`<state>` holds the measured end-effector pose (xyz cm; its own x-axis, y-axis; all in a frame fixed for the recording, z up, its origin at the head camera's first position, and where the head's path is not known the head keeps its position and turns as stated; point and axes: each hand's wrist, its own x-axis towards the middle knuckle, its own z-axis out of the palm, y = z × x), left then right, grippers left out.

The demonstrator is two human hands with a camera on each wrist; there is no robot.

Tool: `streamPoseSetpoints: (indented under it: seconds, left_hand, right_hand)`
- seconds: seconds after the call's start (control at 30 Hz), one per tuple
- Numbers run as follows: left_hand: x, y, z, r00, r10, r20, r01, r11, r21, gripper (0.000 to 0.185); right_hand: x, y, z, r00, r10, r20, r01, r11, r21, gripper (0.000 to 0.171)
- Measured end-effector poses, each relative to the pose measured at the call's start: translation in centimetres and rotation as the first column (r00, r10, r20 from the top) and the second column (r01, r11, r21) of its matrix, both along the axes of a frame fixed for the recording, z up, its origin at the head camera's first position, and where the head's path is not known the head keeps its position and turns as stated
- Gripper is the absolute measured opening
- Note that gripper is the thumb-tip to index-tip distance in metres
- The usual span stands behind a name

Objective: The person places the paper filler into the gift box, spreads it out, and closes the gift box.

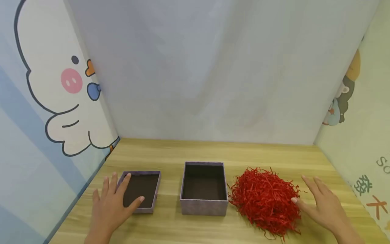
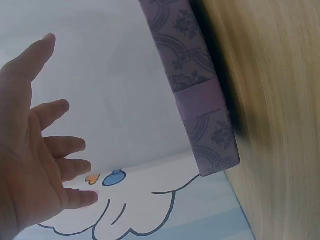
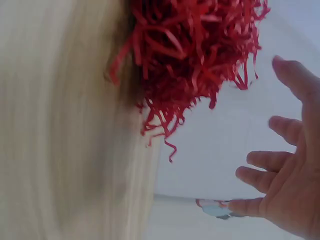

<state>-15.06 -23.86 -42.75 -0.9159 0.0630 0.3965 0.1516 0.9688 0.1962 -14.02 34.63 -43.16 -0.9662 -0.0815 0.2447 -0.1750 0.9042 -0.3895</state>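
Observation:
In the head view my left hand point(image 1: 112, 206) is spread over the left part of a shallow purple box lid point(image 1: 157, 189), which lies with its dark inside up. The left wrist view shows the lid's patterned side wall point(image 2: 200, 100), with the left hand point(image 2: 35, 135) apart from it. A deeper purple box point(image 1: 204, 207) stands open-topped in the middle, its dark interior visible. To its right sits a loose heap of red shredded paper point(image 1: 265, 200). My right hand point(image 1: 326, 206) hovers at the heap's right edge, fingers extended; whether the thumb touches the strands I cannot tell.
Everything lies on a wood-grain table point(image 1: 170, 149). A pale grey curtain-like backdrop point(image 1: 195, 74) rises behind it. At the left stands a panel with a cartoon bird point(image 1: 48, 81); at the right, a pale panel point(image 1: 359, 142) with drawings and lettering.

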Motion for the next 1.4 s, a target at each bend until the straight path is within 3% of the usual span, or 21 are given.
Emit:
streamPoseSetpoints:
  seconds: [0.1,0.2,0.4,0.5,0.73,0.8,1.0,1.13,1.27,1.4]
  left_hand:
    - [0.0,0.6,-0.1,0.984,-0.059,-0.165,0.066,0.997,0.034,0.078]
    - [0.1,1.6,-0.3,0.964,-0.107,-0.245,0.127,0.990,0.066,0.072]
    - [0.0,3.2,-1.0,0.982,-0.111,-0.150,0.137,0.975,0.174,0.071]
    - [-0.2,3.8,-1.4,0.983,-0.135,-0.122,0.162,0.957,0.241,0.072]
    - [-0.5,5.9,-1.5,0.972,-0.230,0.045,0.182,0.862,0.474,0.075]
    - [-0.6,6.6,-1.6,0.965,-0.254,0.069,0.184,0.837,0.515,0.076]
    - [-1.1,8.2,-2.2,0.951,-0.305,0.056,0.215,0.778,0.590,0.074]
    - [-1.3,9.1,-2.6,0.941,-0.332,0.072,0.216,0.747,0.629,0.074]
    - [-1.7,10.1,-2.8,0.928,-0.363,0.077,0.230,0.726,0.647,0.076]
    - [-2.2,11.2,-2.8,0.913,-0.401,0.074,0.261,0.714,0.650,0.077]
  right_hand:
    - [-0.1,-0.8,-0.2,0.999,0.023,-0.042,-0.028,0.990,-0.141,0.079]
    - [0.1,-1.8,-0.7,0.999,0.024,-0.046,-0.034,0.966,-0.254,0.076]
    - [0.0,-3.9,-1.4,0.997,0.008,-0.075,-0.036,0.925,-0.379,0.068]
    - [-0.2,-4.8,-1.5,0.997,0.003,-0.072,-0.034,0.901,-0.433,0.067]
    - [-1.1,-6.3,-2.8,0.999,0.031,-0.029,-0.042,0.842,-0.538,0.070]
    - [-1.6,-6.4,-3.3,0.998,0.056,-0.004,-0.050,0.840,-0.541,0.073]
    - [-2.3,-6.5,-4.3,0.991,0.092,0.102,-0.023,0.844,-0.536,0.082]
    - [-2.4,-6.7,-4.3,0.982,0.082,0.169,0.010,0.875,-0.485,0.090]
    - [-2.7,-6.8,-4.3,0.977,0.073,0.199,0.016,0.909,-0.416,0.098]
    - [-3.0,-6.6,-4.4,0.979,0.079,0.189,0.001,0.920,-0.392,0.102]
